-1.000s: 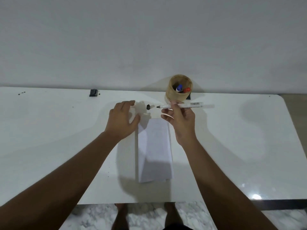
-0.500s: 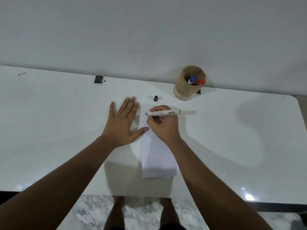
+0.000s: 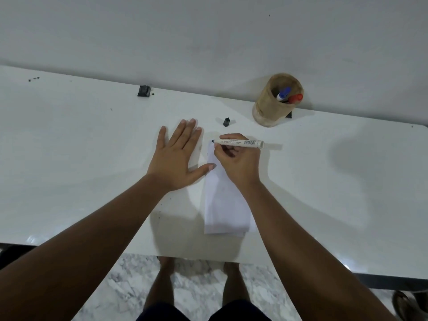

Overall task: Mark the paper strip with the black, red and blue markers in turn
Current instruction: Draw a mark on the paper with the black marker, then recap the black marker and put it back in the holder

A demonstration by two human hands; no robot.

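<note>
A white paper strip (image 3: 225,205) lies lengthwise on the white table (image 3: 92,147). My right hand (image 3: 238,162) grips the uncapped black marker (image 3: 240,142), its tip at the strip's far left corner. A small dark mark shows on the strip's left edge. My left hand (image 3: 178,156) lies flat on the table beside the strip, fingers spread, thumb touching the paper's left edge. The marker's black cap (image 3: 226,121) stands on the table beyond the strip. The blue marker (image 3: 283,94) and red marker (image 3: 295,98) stand in a brown cup (image 3: 268,107).
The cup stands at the back of the table against the grey wall. A small black block (image 3: 144,91) sits at the back edge to the left. The table's near edge runs just below the strip, with marble floor and my feet beneath.
My right hand lowered the marker from mid-air onto the strip's far end. My left hand let go of the cap, which now stands on the table, and flattened beside the paper.
</note>
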